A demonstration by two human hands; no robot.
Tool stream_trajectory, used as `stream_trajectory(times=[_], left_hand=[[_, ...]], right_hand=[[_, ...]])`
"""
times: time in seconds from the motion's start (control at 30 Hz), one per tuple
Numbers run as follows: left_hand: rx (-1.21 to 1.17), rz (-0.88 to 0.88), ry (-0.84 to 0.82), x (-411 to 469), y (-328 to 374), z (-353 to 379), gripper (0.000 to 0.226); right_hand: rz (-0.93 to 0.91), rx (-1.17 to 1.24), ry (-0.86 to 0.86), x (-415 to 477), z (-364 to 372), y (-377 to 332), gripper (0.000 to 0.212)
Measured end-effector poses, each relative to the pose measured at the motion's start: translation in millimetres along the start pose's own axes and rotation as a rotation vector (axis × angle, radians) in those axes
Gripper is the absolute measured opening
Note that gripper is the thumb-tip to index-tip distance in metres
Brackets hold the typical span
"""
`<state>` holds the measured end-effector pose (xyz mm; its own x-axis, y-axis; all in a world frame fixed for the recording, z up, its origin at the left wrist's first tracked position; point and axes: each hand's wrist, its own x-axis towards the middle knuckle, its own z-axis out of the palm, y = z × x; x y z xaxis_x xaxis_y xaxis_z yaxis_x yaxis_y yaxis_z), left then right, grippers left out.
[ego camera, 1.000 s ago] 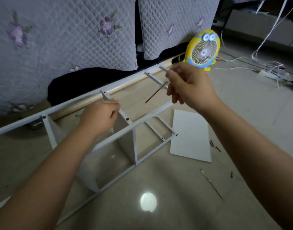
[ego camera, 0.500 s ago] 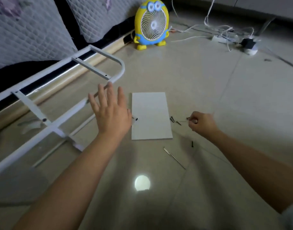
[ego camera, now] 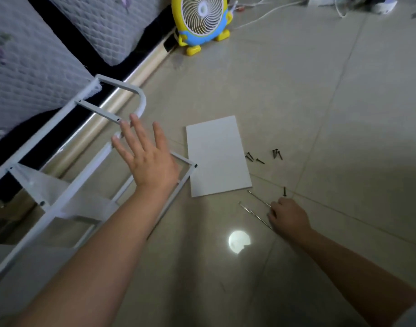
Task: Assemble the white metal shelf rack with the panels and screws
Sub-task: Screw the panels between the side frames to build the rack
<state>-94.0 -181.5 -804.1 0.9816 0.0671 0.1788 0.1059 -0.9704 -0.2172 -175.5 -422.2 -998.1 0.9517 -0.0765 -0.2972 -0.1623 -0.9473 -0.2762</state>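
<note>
The white metal rack frame lies on its side on the floor at the left, with a white panel fitted between its rails. My left hand hovers over the frame's near end with fingers spread, holding nothing. A loose white panel lies flat on the floor just right of the frame. Several black screws are scattered to its right. My right hand is down on the floor with fingers curled at the end of a thin metal rod; a second rod lies beside it.
A quilted bed cover and a bed rail run along the left behind the rack. A yellow and blue fan stands at the back. White cables trail across the floor at the top right. A single screw lies just beyond my right hand.
My left hand let go of the rack and opened. My right hand dropped from above the rack to the floor, past the screws, to the rods; two rods lie there now.
</note>
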Motion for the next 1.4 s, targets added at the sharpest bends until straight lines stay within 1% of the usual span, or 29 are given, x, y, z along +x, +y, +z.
stream_trajectory(times=[0.1, 0.23, 0.3, 0.37, 0.47, 0.53, 0.6, 0.7, 0.77, 0.83, 0.9, 0.97, 1.03, 1.13, 1.2, 1.23, 1.3, 1.33, 1.37, 1.4], left_hand=[[0.001, -0.001, 0.026, 0, -2, 4, 0.073], [0.022, 0.008, 0.021, -1, -4, 5, 0.068], [0.025, 0.013, 0.016, -1, -5, 4, 0.064], [0.032, 0.027, 0.012, 0, -6, 4, 0.061], [0.059, 0.052, 0.007, -1, -8, 1, 0.063], [0.073, 0.065, 0.009, -1, -10, 0, 0.064], [0.082, 0.070, 0.004, 0, -11, 1, 0.062], [0.085, 0.093, 0.005, -1, -13, -1, 0.059], [0.059, 0.113, 0.013, -1, -17, -3, 0.062], [-0.007, 0.134, 0.032, -1, -25, -6, 0.067], [-0.082, 0.167, 0.091, -3, -38, -12, 0.072], [-0.152, 0.166, 0.194, -6, -61, -14, 0.073], [-0.175, 0.108, 0.189, -15, -89, -15, 0.070], [-0.185, 0.051, 0.193, -36, -132, -14, 0.054], [-0.220, 0.021, 0.211, -54, -154, -12, 0.048], [-0.233, 0.002, 0.217, -63, -163, -10, 0.047], [-0.213, -0.031, 0.208, -77, -174, -13, 0.044], [-0.201, -0.055, 0.174, -82, -177, -17, 0.041], [-0.217, -0.101, 0.122, -86, -180, -23, 0.036], [-0.247, -0.155, 0.045, -87, -183, -26, 0.028]], right_hand=[[0.076, 0.012, 0.035, 9, -3, -8, 0.032], [0.329, 0.242, 0.169, 28, -16, -11, 0.026], [0.432, 0.281, 0.130, 36, -20, -8, 0.030], [0.448, 0.269, 0.054, 39, -20, -8, 0.029], [0.472, 0.230, 0.014, 43, -19, -10, 0.028], [0.507, 0.279, 0.000, 46, -20, -9, 0.029], [0.495, 0.359, -0.007, 51, -31, -10, 0.028], [0.401, 0.432, 0.036, 60, -56, -22, 0.025], [0.298, 0.535, 0.102, 61, -82, -43, 0.016], [0.106, 0.641, 0.120, 57, -111, -71, 0.006], [-0.081, 0.759, 0.091, 47, -142, -104, 0.014], [-0.219, 0.849, 0.074, 33, -170, -140, 0.012], [-0.356, 0.869, 0.082, 20, -192, -176, 0.013], [-0.541, 0.835, 0.090, 5, -209, -226, 0.025], [-0.648, 0.749, 0.112, -2, -213, -253, 0.029], [-0.696, 0.685, 0.136, -6, -213, -265, 0.027], [-0.809, 0.544, 0.190, -13, -208, -288, 0.015], [-0.864, 0.488, 0.210, -17, -203, -299, 0.007], [-0.904, 0.445, 0.231, -20, -199, -310, 0.003], [-0.921, 0.411, 0.244, -22, -195, -322, 0.007]])
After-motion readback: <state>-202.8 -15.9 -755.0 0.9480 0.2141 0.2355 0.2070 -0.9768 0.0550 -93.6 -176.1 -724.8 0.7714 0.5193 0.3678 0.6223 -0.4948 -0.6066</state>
